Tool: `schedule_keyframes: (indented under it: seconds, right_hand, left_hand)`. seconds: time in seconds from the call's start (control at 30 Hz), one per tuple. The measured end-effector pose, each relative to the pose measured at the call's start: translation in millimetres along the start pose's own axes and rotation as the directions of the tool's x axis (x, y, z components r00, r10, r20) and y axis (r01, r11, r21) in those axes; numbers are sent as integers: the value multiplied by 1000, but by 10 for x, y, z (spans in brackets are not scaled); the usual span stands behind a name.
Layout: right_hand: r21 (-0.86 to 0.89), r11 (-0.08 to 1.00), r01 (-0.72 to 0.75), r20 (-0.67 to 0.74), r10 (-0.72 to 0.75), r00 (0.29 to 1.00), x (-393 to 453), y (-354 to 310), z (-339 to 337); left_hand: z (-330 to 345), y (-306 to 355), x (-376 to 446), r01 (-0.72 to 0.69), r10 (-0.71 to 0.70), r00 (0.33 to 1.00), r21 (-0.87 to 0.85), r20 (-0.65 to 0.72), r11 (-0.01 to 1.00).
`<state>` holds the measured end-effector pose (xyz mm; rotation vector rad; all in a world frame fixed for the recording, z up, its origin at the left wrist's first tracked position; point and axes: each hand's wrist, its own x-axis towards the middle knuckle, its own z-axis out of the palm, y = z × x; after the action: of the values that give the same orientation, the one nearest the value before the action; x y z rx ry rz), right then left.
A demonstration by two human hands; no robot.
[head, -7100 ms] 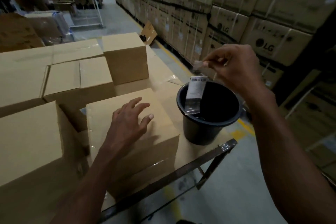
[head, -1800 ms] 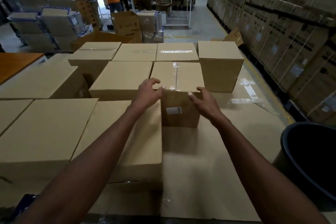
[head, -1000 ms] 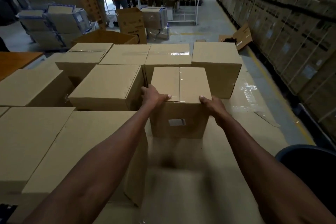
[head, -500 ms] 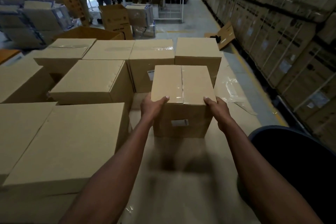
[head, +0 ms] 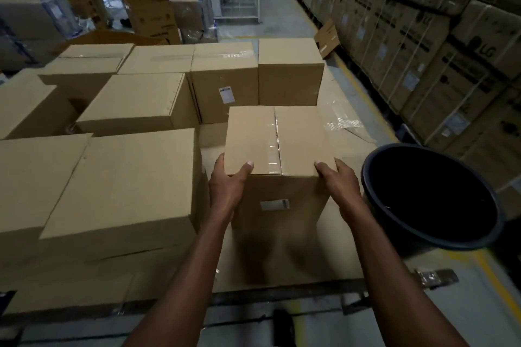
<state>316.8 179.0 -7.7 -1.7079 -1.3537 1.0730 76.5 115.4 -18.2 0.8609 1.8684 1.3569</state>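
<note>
Two-handed grip on box (head: 273,138) (bucket (head: 431,194) beside)

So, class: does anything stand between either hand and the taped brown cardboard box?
Nothing visible does: the left hand and right hand grip the taped brown cardboard box directly at its near top corners.

1. The box (head: 253,138) is plain brown cardboard, closed, with clear tape along its top seam.
2. A small white label (head: 275,204) sits on the side facing me.
3. It is upright at the near end of the table (head: 338,256), my left hand (head: 228,186) and right hand (head: 338,180) gripping its near top corners.
</note>
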Motion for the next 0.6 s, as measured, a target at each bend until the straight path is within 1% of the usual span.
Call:
schedule_keyframes:
  seconds: [0.07, 0.13, 0.4, 0.47, 0.53, 0.6]
  right_hand:
    - [-13, 1000, -16, -13, 15, 1000, -247, 81, -53]
    - [-5, 1000, 2, -26, -2, 1000, -449, 154, -99]
    - [146, 986, 79, -4, -80, 997, -969, 306, -277]
    - [224, 969, 108, 47, -121, 992, -1048, 367, -324]
    - [282, 953, 108, 132, -150, 980, -1090, 503, -379]
    - [281, 957, 78, 219, -143, 965, -1087, 689, -407]
  left_hand:
    - [-89, -90, -202, -15, 15, 1000, 16, 18, 1000]
    - [-166, -169, -378, -29, 28, 999, 32, 41, 999]
    - [-345, -272, -828, -86, 83, 995, 56, 63, 995]
    - [-370, -281, -859, -79, 74, 993, 47, 88, 996]
    - [-401, -328, -904, -74, 71, 991, 25, 110, 997]
    - [-406, -451, -944, -62, 67, 989, -43, 131, 997]
